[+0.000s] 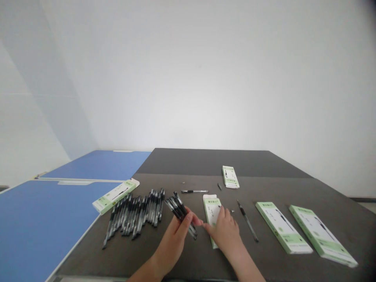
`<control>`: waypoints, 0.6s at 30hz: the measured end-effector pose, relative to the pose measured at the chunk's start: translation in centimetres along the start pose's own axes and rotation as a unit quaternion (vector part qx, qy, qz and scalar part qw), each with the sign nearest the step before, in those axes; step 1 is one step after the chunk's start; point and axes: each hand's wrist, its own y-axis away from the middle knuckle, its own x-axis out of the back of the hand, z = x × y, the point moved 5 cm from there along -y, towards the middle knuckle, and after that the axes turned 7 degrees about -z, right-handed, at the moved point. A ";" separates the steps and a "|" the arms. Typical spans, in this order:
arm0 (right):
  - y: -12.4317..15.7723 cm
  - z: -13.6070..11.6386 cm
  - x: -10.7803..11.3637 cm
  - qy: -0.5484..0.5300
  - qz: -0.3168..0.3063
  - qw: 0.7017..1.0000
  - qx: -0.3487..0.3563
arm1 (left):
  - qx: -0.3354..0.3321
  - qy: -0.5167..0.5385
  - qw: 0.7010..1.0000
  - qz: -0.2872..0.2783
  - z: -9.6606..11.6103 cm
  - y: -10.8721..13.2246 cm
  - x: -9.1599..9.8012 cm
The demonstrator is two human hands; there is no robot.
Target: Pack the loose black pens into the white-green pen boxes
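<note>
A bunch of black-capped clear pens (177,206) is gripped in my left hand (176,231), caps pointing up and to the left. My right hand (226,231) is closed across a green-and-white pen box (211,205) lying on the table, thumb on its left side and fingers by its right edge. The box's upper flap stands out at the far end; its middle is partly covered by my hand. The tips of both hands nearly meet. Left of my hands lies a pile of similar pens (143,211).
One box (116,196) leans on the pile's left. Two boxes (283,227) (323,235) lie at right, a smaller-looking one (230,177) farther back. Loose pens (194,191) (247,220) and a dark cap (219,186) lie on the dark table (176,262). Blue panels (44,223) adjoin at left.
</note>
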 end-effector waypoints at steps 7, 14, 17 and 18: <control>1.3 -0.3 -0.7 0.069 0.032 0.994 0.078 | -0.065 -0.074 0.993 -0.071 1.2 0.9 -1.1; 6.1 0.6 -0.2 0.094 0.201 0.943 0.250 | -0.188 -0.104 0.967 -0.139 4.7 2.4 -1.7; 7.3 0.6 -0.2 0.077 0.200 0.945 0.248 | -0.233 -0.025 0.967 -0.097 6.5 2.3 -1.8; 7.6 0.4 -0.2 0.068 0.202 0.945 0.246 | -0.236 0.002 0.969 -0.073 6.8 2.1 -1.8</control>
